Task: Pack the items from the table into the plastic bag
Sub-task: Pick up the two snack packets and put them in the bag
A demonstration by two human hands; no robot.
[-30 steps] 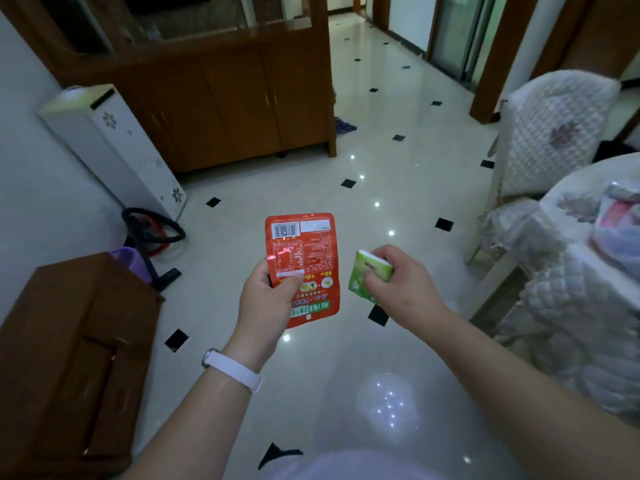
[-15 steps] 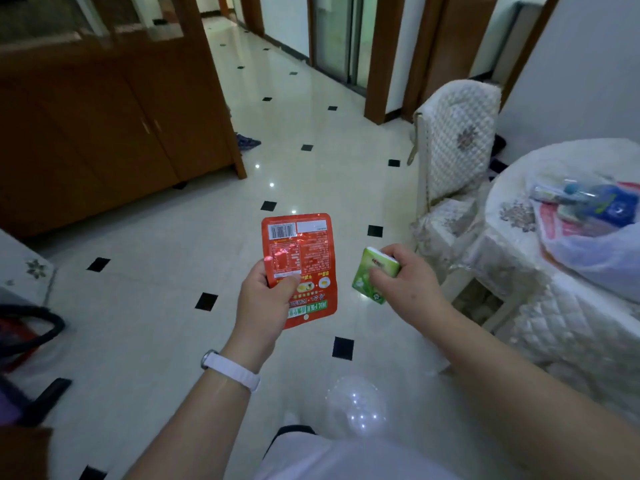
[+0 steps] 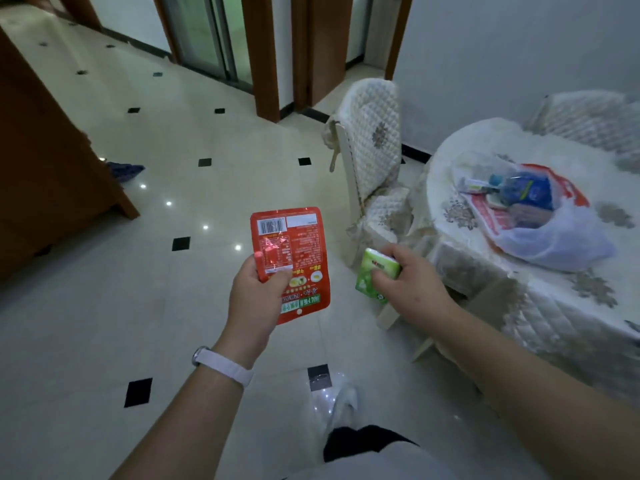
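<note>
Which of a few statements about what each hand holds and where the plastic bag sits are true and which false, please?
1. The left hand holds a red packet. True.
2. The right hand holds nothing. False: it grips a small green pack.
3. The plastic bag lies on the floor. False: it lies on the table, on the patterned cloth.
4. The plastic bag already has things inside, among them a blue item. True.
5. A white wristband sits on the left wrist. True.
</note>
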